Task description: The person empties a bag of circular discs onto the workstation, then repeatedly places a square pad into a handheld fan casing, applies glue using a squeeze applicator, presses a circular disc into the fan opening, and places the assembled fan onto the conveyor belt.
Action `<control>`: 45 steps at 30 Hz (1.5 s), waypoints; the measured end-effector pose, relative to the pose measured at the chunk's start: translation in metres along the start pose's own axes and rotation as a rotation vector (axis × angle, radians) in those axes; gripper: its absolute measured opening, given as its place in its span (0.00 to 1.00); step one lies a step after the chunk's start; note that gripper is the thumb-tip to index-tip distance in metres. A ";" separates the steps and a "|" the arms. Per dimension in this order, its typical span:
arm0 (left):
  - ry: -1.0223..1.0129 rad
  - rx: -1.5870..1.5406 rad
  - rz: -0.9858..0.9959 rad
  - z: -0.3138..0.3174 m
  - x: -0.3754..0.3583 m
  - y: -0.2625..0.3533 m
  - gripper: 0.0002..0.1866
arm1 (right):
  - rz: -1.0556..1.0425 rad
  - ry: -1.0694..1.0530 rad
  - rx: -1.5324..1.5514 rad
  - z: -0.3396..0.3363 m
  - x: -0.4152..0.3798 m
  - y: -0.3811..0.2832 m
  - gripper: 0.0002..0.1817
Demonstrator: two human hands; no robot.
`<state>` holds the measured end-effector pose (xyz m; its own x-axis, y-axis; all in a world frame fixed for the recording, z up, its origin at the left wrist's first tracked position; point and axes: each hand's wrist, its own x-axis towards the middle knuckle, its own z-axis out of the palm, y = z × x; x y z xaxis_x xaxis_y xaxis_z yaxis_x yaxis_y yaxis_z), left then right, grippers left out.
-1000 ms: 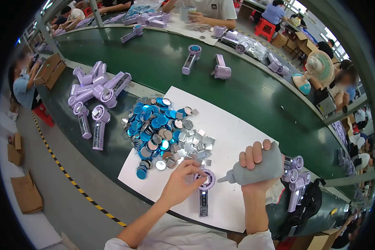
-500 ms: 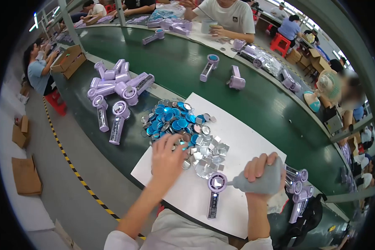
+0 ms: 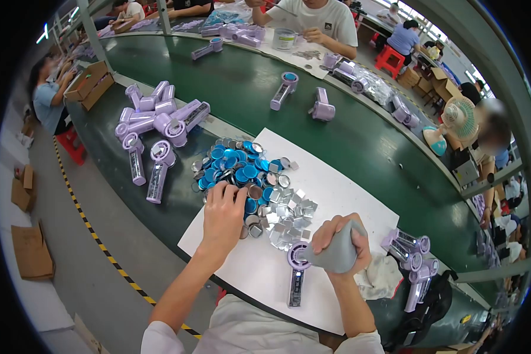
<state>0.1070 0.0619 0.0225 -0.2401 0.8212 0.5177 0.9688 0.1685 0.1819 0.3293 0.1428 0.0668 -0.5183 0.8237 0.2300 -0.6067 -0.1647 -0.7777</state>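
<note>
My right hand (image 3: 360,248) is wrapped round a grey squeeze bottle (image 3: 338,252). Its narrow end points left into the round head of a lilac handheld fan (image 3: 296,283), which lies on a white board (image 3: 248,274) with its handle toward me. My left hand (image 3: 223,215) rests with bent, slightly parted fingers on the near edge of a pile of blue and silver discs (image 3: 241,165); the fingertips are partly hidden among them. Between both hands lies a heap of small silver square pieces (image 3: 289,215).
More lilac fans (image 3: 159,118) are heaped left of the board, and several others (image 3: 416,259) lie at right beside a white cloth (image 3: 380,277). A green conveyor belt (image 3: 236,82) runs behind. Across it sits a person (image 3: 327,23) near a tub (image 3: 284,39).
The bottle has moved in over the fan's head and is tilted more steeply. My left hand has settled onto the discs' near edge. The whole view has shifted slightly.
</note>
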 end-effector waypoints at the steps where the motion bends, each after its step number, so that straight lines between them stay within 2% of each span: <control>1: -0.025 0.014 0.008 -0.002 0.000 0.000 0.11 | -0.015 -0.028 -0.037 0.002 -0.002 -0.001 0.14; 6: -0.111 0.125 0.127 -0.009 0.002 -0.004 0.09 | -0.031 -0.144 -0.150 0.018 -0.013 -0.007 0.14; 9: -0.069 0.049 0.096 -0.004 0.005 -0.007 0.07 | -0.097 -0.275 -0.271 0.013 -0.012 -0.016 0.13; 12: 0.117 -0.230 -0.084 -0.023 0.011 0.007 0.05 | -0.082 -0.090 -0.178 0.001 -0.007 -0.031 0.15; 14: 0.048 -0.549 -0.263 -0.038 -0.001 0.026 0.06 | 0.070 0.109 -0.319 -0.013 0.003 -0.045 0.16; 15: 0.012 -0.709 -0.355 -0.043 -0.012 0.034 0.06 | 0.206 0.237 -0.466 -0.022 0.013 -0.051 0.17; 16: -0.157 -0.839 -0.421 -0.047 -0.026 0.040 0.07 | 0.344 0.365 -0.613 -0.030 0.018 -0.055 0.19; 18: -0.427 -0.925 -0.483 -0.047 -0.060 0.054 0.11 | 0.430 0.215 -1.143 -0.054 0.024 -0.046 0.20; 19: -0.434 -0.826 -0.428 -0.043 -0.072 0.059 0.13 | 0.471 0.130 -1.402 -0.061 0.025 -0.042 0.20; 20: -0.436 -0.726 -0.374 -0.039 -0.085 0.063 0.15 | 0.507 0.153 -1.522 -0.057 0.025 -0.036 0.19; 22: -0.251 -0.421 -0.164 -0.033 -0.098 0.070 0.18 | 0.324 0.146 -1.547 -0.075 0.020 -0.020 0.18; 23: -0.247 -0.409 -0.138 -0.033 -0.101 0.071 0.19 | 0.232 0.141 -1.558 -0.080 0.019 -0.016 0.17; 24: -0.242 -0.398 -0.109 -0.033 -0.104 0.072 0.19 | 0.014 0.046 -1.781 -0.083 0.019 -0.016 0.15; 27: -0.274 -0.371 -0.005 -0.033 -0.107 0.068 0.19 | -0.082 0.105 -1.748 -0.079 0.021 -0.020 0.13; 29: -0.324 -0.389 0.022 -0.037 -0.104 0.066 0.19 | -0.128 0.054 -1.688 -0.066 0.014 -0.029 0.12; 33: -0.280 -0.421 0.031 -0.038 -0.109 0.062 0.19 | -0.245 0.037 -1.585 -0.040 -0.011 -0.046 0.09; 38: -0.054 -0.605 -0.124 -0.033 -0.087 0.077 0.23 | -0.037 0.202 -1.190 -0.036 -0.048 -0.043 0.10; 42: -0.029 -0.685 0.004 -0.023 -0.056 0.104 0.21 | 0.169 0.326 -0.701 -0.030 -0.070 -0.020 0.13; 45: -0.065 -0.661 0.014 -0.019 -0.053 0.109 0.21 | 0.319 0.322 -0.542 -0.022 -0.079 -0.012 0.15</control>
<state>0.2237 0.0262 0.0309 -0.2037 0.8557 0.4758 0.7249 -0.1948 0.6607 0.3916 0.0917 0.0451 -0.3662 0.9135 -0.1774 -0.0260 -0.2006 -0.9793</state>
